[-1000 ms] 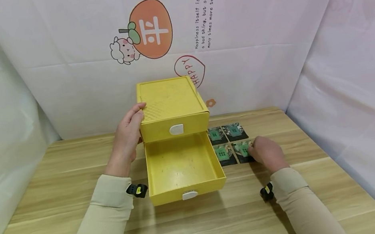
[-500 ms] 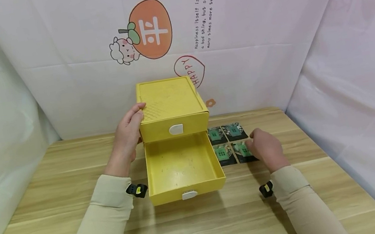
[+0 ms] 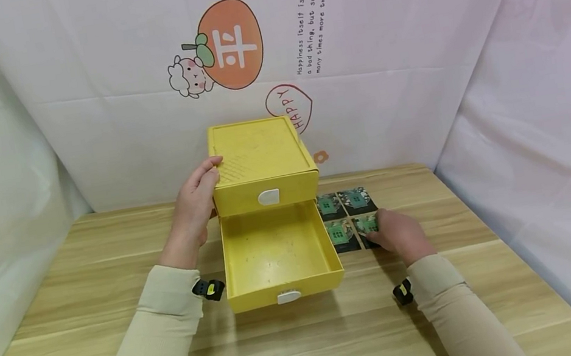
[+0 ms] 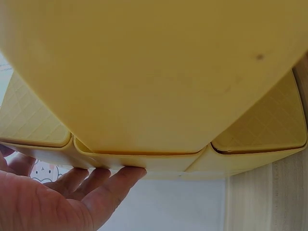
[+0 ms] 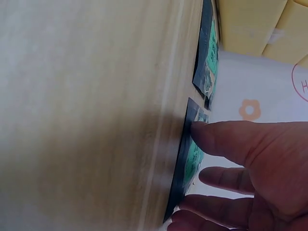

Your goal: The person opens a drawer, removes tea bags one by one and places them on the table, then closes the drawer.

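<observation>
A yellow two-drawer box [image 3: 258,145] stands on the table, its lower drawer [image 3: 259,299] pulled out with a bare floor showing. My left hand [image 3: 194,207] rests against the box's left side near the top front corner; the left wrist view shows straight fingers touching the wall. To the right of the box lie several flat square black-and-green packets [image 3: 330,203]. My right hand [image 3: 401,233] is at the front right packet [image 3: 366,224] and hides part of it. Seen from the right wrist, the thumb touches the packet's surface and the other fingers spread by its far edge.
The wooden table [image 3: 300,348] ends at a printed white cloth [image 3: 131,145] behind the box. More cloth hangs on the left and right. White pull tabs [image 3: 269,197] sit on both drawer fronts; the upper drawer is closed.
The right hand lifted slightly off the front right packet, then came back down onto it, a little further left. The left hand and the box have stayed put.
</observation>
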Available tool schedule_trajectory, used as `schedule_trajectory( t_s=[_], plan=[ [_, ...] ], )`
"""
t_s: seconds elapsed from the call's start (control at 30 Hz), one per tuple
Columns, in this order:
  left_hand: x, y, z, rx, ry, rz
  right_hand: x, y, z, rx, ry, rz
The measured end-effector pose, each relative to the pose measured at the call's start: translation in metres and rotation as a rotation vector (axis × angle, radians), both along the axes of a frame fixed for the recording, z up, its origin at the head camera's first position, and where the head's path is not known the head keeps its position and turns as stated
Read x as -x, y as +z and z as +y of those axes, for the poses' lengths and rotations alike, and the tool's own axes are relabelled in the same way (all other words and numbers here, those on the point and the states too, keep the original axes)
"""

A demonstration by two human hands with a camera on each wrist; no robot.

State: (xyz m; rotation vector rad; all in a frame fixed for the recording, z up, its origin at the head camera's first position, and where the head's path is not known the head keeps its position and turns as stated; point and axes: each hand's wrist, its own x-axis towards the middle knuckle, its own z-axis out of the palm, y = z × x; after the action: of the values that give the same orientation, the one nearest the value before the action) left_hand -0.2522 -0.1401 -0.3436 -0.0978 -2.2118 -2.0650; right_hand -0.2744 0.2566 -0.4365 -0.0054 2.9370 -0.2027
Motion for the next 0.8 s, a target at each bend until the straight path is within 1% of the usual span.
schedule_trajectory(
  t_s=[0.37, 0.57, 0.7, 0.8],
  plan=[
    [0.001, 0.001, 0.000, 0.001, 0.005, -0.002, -0.001, 0.001, -0.002, -0.006, -0.005, 0.010],
    [0.001, 0.000, 0.000, 0.002, 0.002, -0.002, -0.002, 0.003, -0.001, 0.037, -0.006, 0.022],
    [0.001, 0.000, 0.001, -0.005, 0.004, -0.002, -0.004, 0.010, -0.003, 0.078, -0.008, 0.059],
    [0.001, 0.001, 0.001, -0.009, 0.005, -0.001, -0.005, 0.019, -0.008, 0.089, 0.001, 0.114]
  ],
)
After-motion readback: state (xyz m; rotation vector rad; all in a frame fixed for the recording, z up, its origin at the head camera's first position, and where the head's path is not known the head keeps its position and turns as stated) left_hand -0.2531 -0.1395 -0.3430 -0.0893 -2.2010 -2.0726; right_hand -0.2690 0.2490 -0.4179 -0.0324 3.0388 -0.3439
